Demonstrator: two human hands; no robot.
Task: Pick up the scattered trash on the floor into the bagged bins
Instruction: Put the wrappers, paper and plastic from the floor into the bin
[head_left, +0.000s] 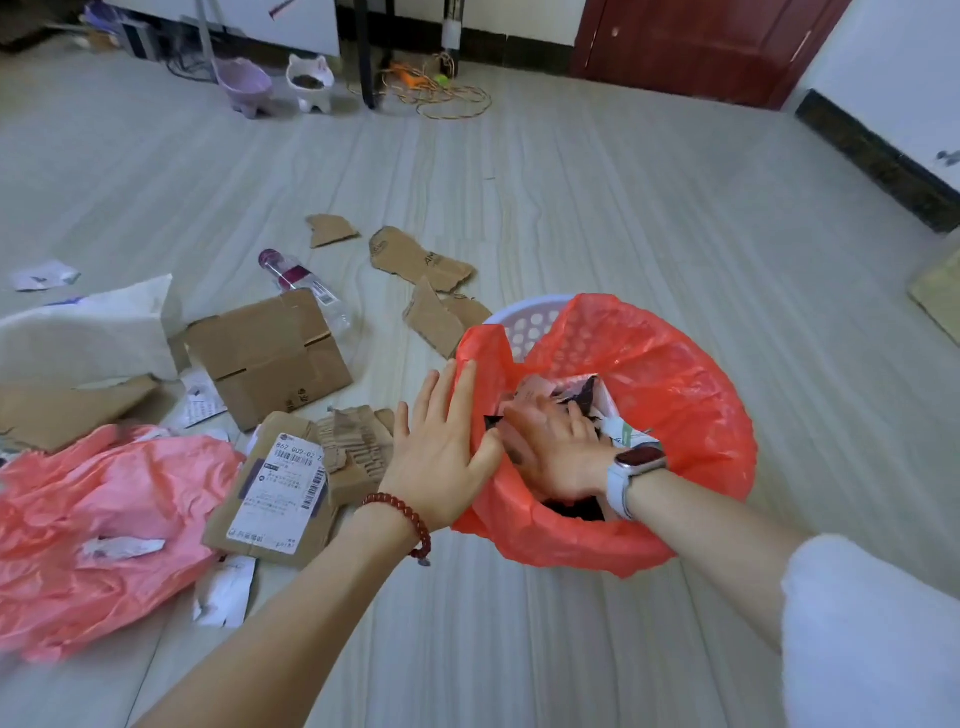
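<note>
Right hand is down inside the red-bagged bin, fingers flat on the trash there. Left hand rests spread on the bag's left rim — cardboard scraps litter the floor just left.

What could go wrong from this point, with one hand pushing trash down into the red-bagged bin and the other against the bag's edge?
The red bag has slipped off the bin rim at the far left, so pressing by the right hand may drag it further in. The left hand lies flat on the bag with no grip, so the light bin could tip. The stiff pieces inside might tear the thin bag.
</note>
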